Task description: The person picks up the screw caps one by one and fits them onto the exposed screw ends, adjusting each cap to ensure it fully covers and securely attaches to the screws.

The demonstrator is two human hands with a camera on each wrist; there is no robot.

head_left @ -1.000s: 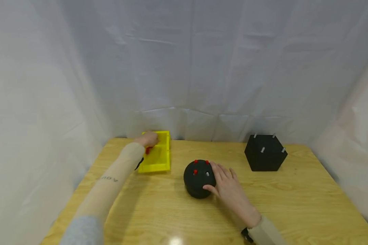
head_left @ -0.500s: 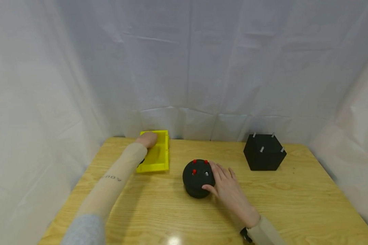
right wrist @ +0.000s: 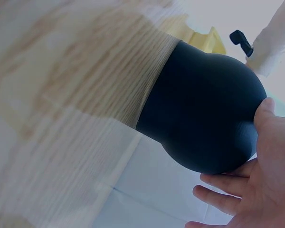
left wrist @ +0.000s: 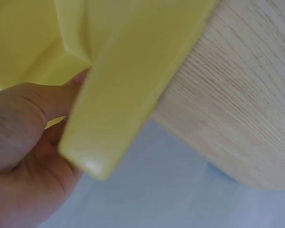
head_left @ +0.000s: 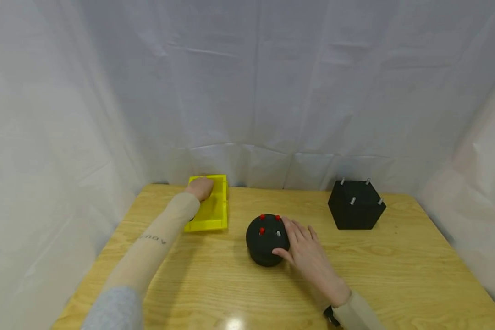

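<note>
The left hand [head_left: 200, 188] is down in the far end of the yellow tray [head_left: 214, 215], at the table's back-left; fingers look curled, but whether they pinch anything can't be told, since the wrist view shows only the tray wall and the thumb side. The right hand [head_left: 307, 254] rests w/ straight fingers against the right side of the black dome [head_left: 266, 240], thumb low on its flank, not wrapped round it.

Risks, as a judgement: the tray is light and sits near the table's back-left edge, so a tug from the left hand could slide or tip it. The dome is only steadied, not gripped, so a push from the other side could scoot it. Its red pegs [head_left: 270, 217] stand proud on top beside a silver pin [head_left: 278, 233]; a careless sweep could knock them.

Around: the black hex block [head_left: 356, 206] w/ four silver pins stands well apart at back right. White cloth [head_left: 272, 91] encloses the wood table [head_left: 396, 275]. Between tray and dome nothing stands in the way
</note>
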